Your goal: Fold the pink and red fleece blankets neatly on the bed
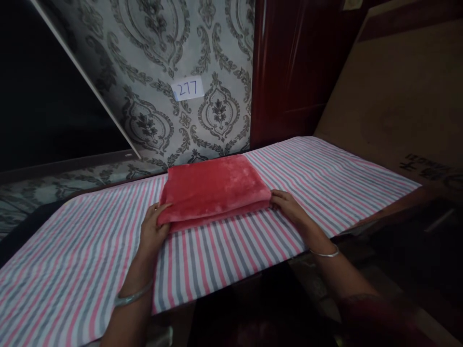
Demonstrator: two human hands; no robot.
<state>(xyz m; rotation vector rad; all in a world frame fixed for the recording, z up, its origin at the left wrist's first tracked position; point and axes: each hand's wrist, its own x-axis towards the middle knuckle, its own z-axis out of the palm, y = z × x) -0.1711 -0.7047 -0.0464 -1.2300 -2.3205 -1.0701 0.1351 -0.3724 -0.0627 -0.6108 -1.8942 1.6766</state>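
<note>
A folded red plush cloth (pixel 217 185), layered along its near edge, lies on a striped sheet (pixel 202 260) that covers the table. My left hand (pixel 154 226) grips the near left corner of the cloth, thumb on top and fingers at the side. At the near right corner, my right hand (pixel 285 205) pinches the cloth's edge between thumb and fingers. Each wrist wears a silver bangle.
A large dark screen (pixel 54 96) stands at the left. Behind the table is a patterned wall with a paper marked 277 (pixel 187 88). A dark red panel (pixel 285 72) and a big cardboard sheet (pixel 398 96) rise at the right.
</note>
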